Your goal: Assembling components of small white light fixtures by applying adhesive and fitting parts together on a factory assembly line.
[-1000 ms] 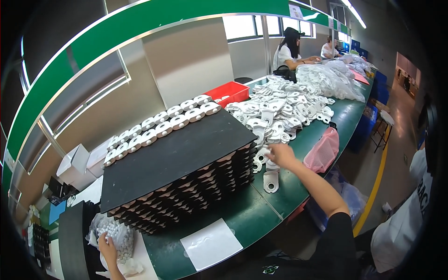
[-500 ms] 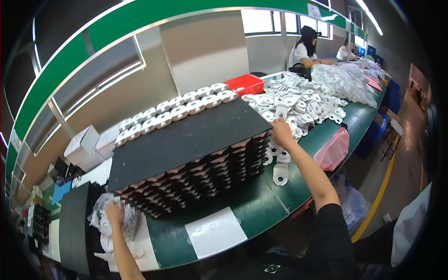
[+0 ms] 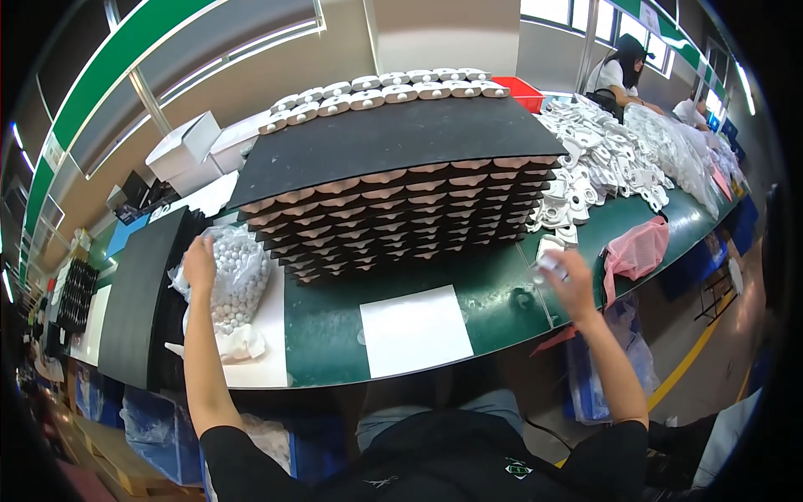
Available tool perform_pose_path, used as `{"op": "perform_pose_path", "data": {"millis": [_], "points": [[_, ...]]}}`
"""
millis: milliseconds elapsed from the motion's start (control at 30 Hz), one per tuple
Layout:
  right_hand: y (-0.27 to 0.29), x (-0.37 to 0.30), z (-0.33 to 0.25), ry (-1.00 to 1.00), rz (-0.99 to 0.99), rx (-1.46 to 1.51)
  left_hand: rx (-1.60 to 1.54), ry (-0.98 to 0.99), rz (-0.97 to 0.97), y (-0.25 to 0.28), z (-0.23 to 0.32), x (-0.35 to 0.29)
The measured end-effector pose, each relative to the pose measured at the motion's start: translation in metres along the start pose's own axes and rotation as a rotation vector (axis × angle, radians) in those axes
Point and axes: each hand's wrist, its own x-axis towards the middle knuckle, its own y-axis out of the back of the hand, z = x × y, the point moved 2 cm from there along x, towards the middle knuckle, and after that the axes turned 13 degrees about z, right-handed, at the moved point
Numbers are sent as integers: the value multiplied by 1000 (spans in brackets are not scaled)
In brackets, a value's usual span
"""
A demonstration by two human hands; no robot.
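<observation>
Movement is seen in both arms since a second ago. The right hand (image 3: 571, 280), earlier stretched to the heap of white parts (image 3: 615, 155), is now drawn back over the green tabletop (image 3: 493, 289), fingers closed around one white part (image 3: 548, 261). The left hand (image 3: 199, 261), then lower down, is pressed onto the clear bag of white beads (image 3: 232, 280), fingers curled, beside the stacked trays (image 3: 401, 209).

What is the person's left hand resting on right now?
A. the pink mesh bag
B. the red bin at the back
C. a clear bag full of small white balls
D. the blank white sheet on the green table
C: the left hand lies on the top of the clear bag of small white balls, left of the stack of trays.
</observation>
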Motion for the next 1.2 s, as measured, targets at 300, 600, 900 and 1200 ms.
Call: {"op": "perform_pose_path", "data": {"millis": [300, 600, 900, 1200], "points": [[-25, -38, -22, 351, -324, 83, -1823, 1140, -493, 28, 4, -30], [-23, -35, -7, -199, -245, 10, -1878, 1609, -1314, 51, 157, -173], [-20, 0, -22, -236, -713, -204, -1822, 1066, -1531, 39, 246, -173], [-92, -21, -91, -509, -477, 753, -1831, 910, -1398, 21, 241, -181]]}}
